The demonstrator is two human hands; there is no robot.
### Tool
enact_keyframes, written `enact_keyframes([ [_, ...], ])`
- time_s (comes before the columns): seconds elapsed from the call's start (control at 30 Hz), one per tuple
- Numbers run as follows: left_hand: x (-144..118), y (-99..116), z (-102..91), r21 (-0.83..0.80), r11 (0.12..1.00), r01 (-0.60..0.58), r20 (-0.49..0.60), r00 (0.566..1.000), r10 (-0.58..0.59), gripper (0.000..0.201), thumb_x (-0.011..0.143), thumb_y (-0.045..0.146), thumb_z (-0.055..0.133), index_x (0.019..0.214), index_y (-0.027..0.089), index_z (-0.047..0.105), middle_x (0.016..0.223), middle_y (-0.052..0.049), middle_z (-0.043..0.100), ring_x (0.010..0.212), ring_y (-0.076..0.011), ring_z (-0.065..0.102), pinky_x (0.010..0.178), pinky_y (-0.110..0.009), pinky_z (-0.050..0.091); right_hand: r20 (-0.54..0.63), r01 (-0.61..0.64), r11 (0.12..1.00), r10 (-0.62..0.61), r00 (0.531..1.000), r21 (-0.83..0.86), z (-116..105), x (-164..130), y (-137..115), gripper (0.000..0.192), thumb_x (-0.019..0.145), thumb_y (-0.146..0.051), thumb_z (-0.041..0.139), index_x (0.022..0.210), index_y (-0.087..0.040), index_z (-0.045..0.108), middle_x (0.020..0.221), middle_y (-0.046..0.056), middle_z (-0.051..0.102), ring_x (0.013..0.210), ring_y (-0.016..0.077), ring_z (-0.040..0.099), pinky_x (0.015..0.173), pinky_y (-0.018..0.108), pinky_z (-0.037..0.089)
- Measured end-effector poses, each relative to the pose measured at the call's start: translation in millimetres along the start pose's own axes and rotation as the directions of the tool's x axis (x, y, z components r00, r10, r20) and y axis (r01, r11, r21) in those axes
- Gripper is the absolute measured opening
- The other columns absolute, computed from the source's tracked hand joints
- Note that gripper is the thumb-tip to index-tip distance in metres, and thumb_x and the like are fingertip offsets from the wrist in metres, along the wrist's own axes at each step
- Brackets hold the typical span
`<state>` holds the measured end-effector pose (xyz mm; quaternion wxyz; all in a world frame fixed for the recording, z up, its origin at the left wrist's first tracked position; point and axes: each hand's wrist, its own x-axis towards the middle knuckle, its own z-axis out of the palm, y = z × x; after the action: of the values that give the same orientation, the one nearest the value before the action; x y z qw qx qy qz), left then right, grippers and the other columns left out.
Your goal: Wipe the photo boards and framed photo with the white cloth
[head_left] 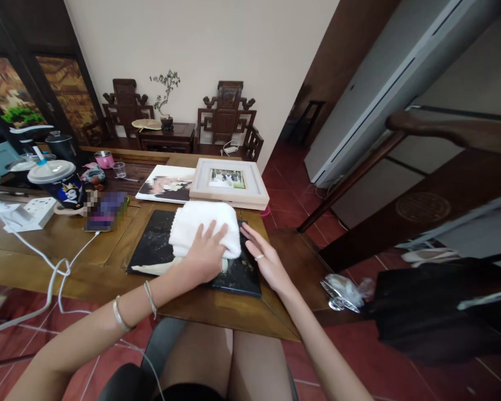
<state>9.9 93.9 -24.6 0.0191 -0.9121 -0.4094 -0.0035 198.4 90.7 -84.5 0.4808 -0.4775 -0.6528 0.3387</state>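
Observation:
A folded white towel (192,229) lies on a black board (152,236) at the table's front edge. My left hand (206,253) rests on top of the towel with its fingers spread flat. Below the towel, a pale strip (154,269) sticks out to the left across the board; my left forearm hides part of it, and I cannot make out what it is. My right hand (265,257), with a ring on one finger, is open along the board's right edge. Its fingertips are near the towel's right side, with nothing in the hand.
Behind the board are a framed picture (229,181) and a flat photo print (165,184). A lidded cup (64,184), a phone (106,211) on a white cable and a power strip (29,214) stand left. A wooden chair (426,206) is at the right.

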Motion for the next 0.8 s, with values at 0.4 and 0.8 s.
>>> enact_keyframes([
  [0.4,-100.5,78.2,-21.6,-0.005,0.966,-0.258,0.014,0.966,0.258,0.030,0.087,0.033,0.054,0.106,0.020,0.073,0.149,-0.014,0.037,0.134,-0.0435,0.035,0.105,-0.059,0.031,0.030,0.051,0.999,-0.051,0.998,-0.002,-0.8,-1.6,-10.8,0.042,0.093,-0.051,0.041,0.119,-0.028,0.065,0.131,0.005,0.060,0.126,0.0244,0.051,0.112,0.045,0.032],
  [0.8,7.1,-37.9,-25.1,-0.138,0.990,-0.015,-0.069,0.998,0.006,0.035,0.072,0.000,0.048,0.096,0.014,0.068,0.115,-0.012,0.065,0.107,-0.0254,0.060,0.088,-0.035,0.049,0.127,0.224,0.948,-0.200,0.972,-0.224,2.5,0.3,-6.6,0.029,0.089,-0.035,0.055,0.112,-0.024,0.069,0.121,0.010,0.066,0.120,0.0255,0.057,0.104,0.047,0.042],
])
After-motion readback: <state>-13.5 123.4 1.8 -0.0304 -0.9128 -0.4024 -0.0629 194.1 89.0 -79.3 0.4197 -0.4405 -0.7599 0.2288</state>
